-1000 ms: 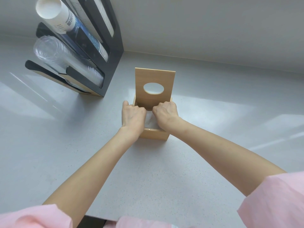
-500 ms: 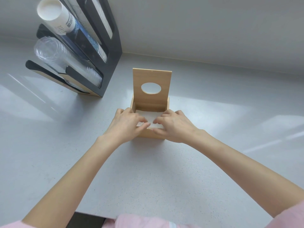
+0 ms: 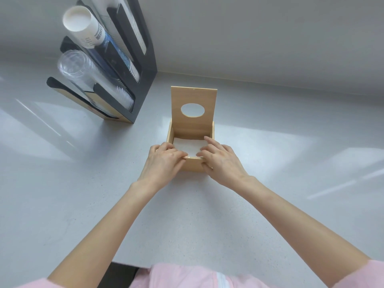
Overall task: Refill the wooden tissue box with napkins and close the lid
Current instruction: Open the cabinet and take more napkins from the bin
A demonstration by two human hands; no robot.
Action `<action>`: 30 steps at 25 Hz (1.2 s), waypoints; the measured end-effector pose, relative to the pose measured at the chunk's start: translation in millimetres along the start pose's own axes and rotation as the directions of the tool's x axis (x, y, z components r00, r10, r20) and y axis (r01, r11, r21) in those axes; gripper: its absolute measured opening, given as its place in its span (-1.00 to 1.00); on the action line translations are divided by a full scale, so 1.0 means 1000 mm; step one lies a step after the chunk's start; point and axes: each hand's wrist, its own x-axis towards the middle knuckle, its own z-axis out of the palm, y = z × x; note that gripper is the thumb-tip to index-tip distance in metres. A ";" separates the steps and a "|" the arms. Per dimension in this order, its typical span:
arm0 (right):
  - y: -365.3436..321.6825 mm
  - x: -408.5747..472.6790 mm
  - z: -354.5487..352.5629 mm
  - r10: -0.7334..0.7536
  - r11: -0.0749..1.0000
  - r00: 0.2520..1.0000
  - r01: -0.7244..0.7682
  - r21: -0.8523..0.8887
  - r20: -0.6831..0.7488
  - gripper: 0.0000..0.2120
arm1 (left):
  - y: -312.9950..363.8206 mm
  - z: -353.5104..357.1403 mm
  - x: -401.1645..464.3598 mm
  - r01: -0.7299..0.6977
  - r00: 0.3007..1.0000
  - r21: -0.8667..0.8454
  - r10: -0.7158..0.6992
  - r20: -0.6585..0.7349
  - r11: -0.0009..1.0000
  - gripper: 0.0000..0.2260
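Note:
The wooden tissue box stands in the middle of the grey counter with its lid upright at the back; the lid has an oval hole. A stack of white napkins lies flat inside the box. My left hand rests on the box's front left corner, fingers spread over the rim and touching the napkins. My right hand rests on the front right corner, its fingertips on the napkins and along the right wall. Neither hand grips anything.
A black cup dispenser with paper cups and clear plastic cups stands at the back left. The grey wall runs behind the box. The counter's front edge is near my body.
Both hands pulled out of the box and back onto its front rim, uncovering the napkins. The fingers went from pressing down inside to lying spread on the edge.

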 end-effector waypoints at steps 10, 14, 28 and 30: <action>-0.028 -0.067 -0.011 0.059 0.995 0.998 -0.060 0.082 0.016 -0.54 | 0.041 -0.006 -0.075 0.159 0.987 -0.029 -0.159 -0.006 0.987 -0.57; -0.040 -0.112 -0.006 0.072 0.989 0.994 -0.082 0.120 0.081 -0.47 | 0.070 0.003 -0.122 0.236 0.971 0.051 -0.237 0.031 0.970 -0.53; -0.068 -0.267 0.022 0.010 0.991 0.971 -0.041 0.124 0.237 -0.47 | 0.155 0.073 -0.270 0.429 0.900 0.218 -0.436 -0.014 0.877 -0.49; -0.070 -0.277 0.027 -0.007 0.994 0.967 -0.020 0.106 0.256 -0.46 | 0.156 0.079 -0.279 0.435 0.894 0.218 -0.448 0.010 0.874 -0.47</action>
